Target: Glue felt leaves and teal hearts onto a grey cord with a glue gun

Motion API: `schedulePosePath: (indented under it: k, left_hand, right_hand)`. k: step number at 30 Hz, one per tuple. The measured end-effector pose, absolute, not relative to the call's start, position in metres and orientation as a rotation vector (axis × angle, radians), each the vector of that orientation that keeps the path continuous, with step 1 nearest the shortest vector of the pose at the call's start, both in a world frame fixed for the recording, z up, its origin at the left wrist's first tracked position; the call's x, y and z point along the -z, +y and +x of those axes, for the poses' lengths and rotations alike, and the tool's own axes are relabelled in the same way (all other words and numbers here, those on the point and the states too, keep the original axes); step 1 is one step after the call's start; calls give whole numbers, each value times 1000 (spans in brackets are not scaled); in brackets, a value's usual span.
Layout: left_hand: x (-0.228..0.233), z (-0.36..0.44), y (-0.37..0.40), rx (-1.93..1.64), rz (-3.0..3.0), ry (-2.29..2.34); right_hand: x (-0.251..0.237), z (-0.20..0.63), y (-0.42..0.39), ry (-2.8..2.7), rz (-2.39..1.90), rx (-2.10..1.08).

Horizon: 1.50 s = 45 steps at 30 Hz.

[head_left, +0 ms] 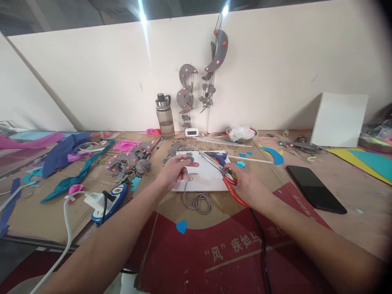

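Observation:
My left hand (174, 173) is closed, pinching a small grey piece (190, 158) between thumb and fingers over a white board (208, 181). Just beneath that hand a thin grey cord (202, 203) curls down and lies in a loose coil on the cardboard. In my right hand (248, 183) is a pair of scissors (234, 192) with red handles, its metal blades pointing toward the left hand. A yellow and black part shows beside the right fingers; what it belongs to is hidden. Dark blue scraps (219, 156) lie behind the blades.
Grey moon-shaped hangings (220, 51) with pink dots hang on the wall. A water bottle (165, 118) and small clock (191, 132) stand below. A phone (315, 188) lies right, a blue heart (181, 226) in front. A power strip (110, 204) and grey pieces (128, 161) are left.

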<state>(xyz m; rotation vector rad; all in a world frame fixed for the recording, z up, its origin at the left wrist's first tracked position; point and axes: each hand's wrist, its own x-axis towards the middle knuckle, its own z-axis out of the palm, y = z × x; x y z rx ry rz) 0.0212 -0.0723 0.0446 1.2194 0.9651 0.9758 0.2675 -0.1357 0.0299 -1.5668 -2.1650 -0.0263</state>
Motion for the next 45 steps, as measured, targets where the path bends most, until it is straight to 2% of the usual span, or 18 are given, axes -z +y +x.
schedulePosePath:
  k: [6, 10, 15, 22, 27, 34, 37, 40, 45]
  left_hand:
    - [-29, 12, -57, -839, 1715, 1483]
    - [-28, 5, -54, -1035, 1873, 1431]
    - [-38, 5, -58, -1061, 2008, 1418]
    - [-36, 13, -59, -1146, 1575, 1105]
    - [-36, 20, -65, -1000, 1512, 1011]
    - [-53, 9, -69, -744, 1747, 1106]
    - [-58, 0, -65, -713, 1753, 1049]
    - [-60, -10, -56, -841, 1701, 1035]
    - [-63, -21, -51, -990, 1580, 992]
  right_hand:
    - [-24, 270, -132, -2165, -1686, 126]
    - [-27, 269, -135, -2196, -1738, 283]
    - [-32, 268, -139, -2218, -1733, 543]
    - [-31, 268, -140, -2255, -1599, 727]
    - [-31, 263, -145, -2341, -1456, 810]
    - [-42, 262, -149, -2354, -1409, 901]
    - [-49, 265, -150, -2330, -1421, 889]
    - [-55, 273, -148, -2255, -1461, 814]
    - [-59, 291, -140, -2033, -1490, 407]
